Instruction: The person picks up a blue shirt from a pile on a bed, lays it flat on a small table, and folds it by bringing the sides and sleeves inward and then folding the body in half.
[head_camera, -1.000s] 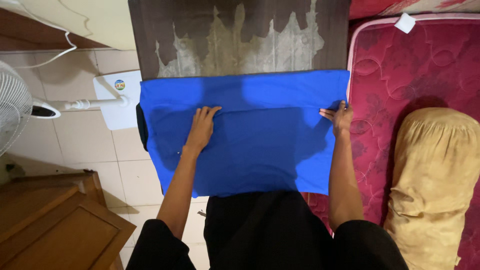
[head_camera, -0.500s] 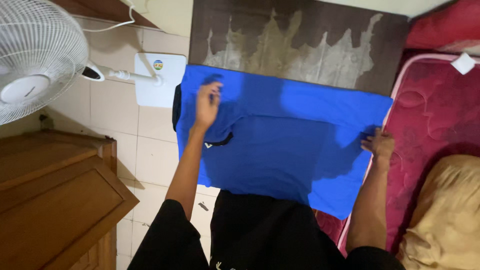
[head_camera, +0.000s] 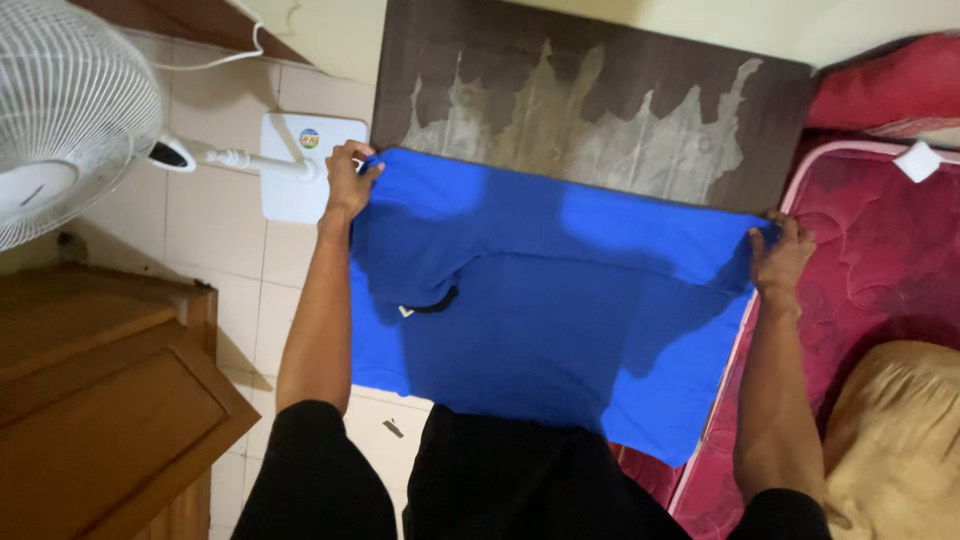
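Observation:
A bright blue garment (head_camera: 560, 290) lies spread across a worn dark wooden table (head_camera: 590, 100), its near edge hanging over toward me. My left hand (head_camera: 347, 180) pinches the garment's far left corner. My right hand (head_camera: 780, 255) grips the far right corner at the table's edge. A dark collar or trim (head_camera: 432, 303) shows at a fold left of centre. Between my hands the cloth's far edge is a little slack.
A white standing fan (head_camera: 60, 120) with its flat base (head_camera: 300, 165) stands on the tiled floor at left. A wooden cabinet (head_camera: 100, 400) is at lower left. A red mattress (head_camera: 880, 230) with a tan bolster pillow (head_camera: 900, 440) lies at right.
Both hands have moved from resting on the middle of the cloth out to its far corners and taken hold of them. My view has shifted left and tilted.

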